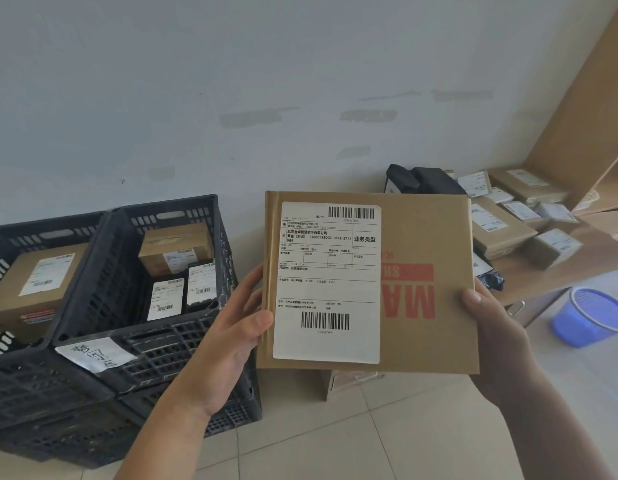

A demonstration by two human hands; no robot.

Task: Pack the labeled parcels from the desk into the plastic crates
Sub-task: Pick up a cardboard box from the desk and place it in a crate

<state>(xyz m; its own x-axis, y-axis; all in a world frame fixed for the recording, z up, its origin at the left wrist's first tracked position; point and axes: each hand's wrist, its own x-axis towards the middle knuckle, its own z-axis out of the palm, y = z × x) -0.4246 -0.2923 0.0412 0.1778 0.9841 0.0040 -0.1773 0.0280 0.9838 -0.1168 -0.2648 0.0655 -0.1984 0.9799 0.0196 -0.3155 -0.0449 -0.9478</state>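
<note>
I held the flat parcel up between the crates and the desk, label facing me, my left hand gripping its left edge and my right hand gripping its right. To do this well, I judged I should read the label, pick the matching crate, then lower the parcel in flat beside the parcels already there, keeping both grips until it rested.
</note>
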